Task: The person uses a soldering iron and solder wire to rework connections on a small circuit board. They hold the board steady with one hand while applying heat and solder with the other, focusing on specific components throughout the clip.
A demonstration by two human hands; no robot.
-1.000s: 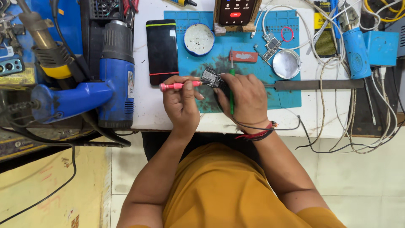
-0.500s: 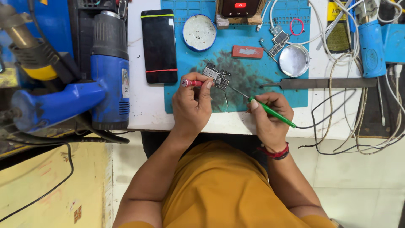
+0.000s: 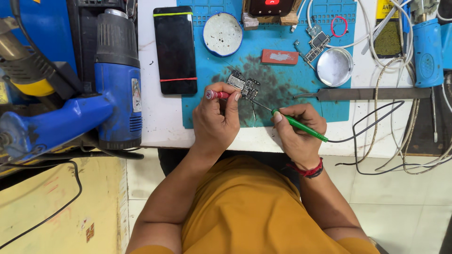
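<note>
**Two hands, two tools, one board**

Nearest: orange shirt, forearms reaching up to the bench edge; red band [image 3: 308,170] on the right wrist. Left hand [image 3: 215,115] closed round a red-handled tool [image 3: 217,95], held level with its working end at the board [image 3: 244,85], seemingly to pin or steady it. Right hand [image 3: 297,128] closed in a pen grip on a green iron [image 3: 298,126], thin tip slanting up-left toward the board's near edge, black cord trailing off right, apparently kept clear of the work; contact of tip and board too small to tell. Board lying flat on the dark-stained middle of the blue mat [image 3: 207,108], just beyond both hands. Farther on the mat: red block [image 3: 279,57], round white dish [image 3: 222,34], round metal tin [image 3: 334,66], small loose parts near a red ring [image 3: 338,26]; long metal file [image 3: 362,93] across the mat's right edge. Left of the mat, black phone [image 3: 175,50] face up with bands round it; beyond, a blue heat gun [image 3: 117,80] resting off the table's left side. Far right, tangled white cables [image 3: 391,61].
</note>
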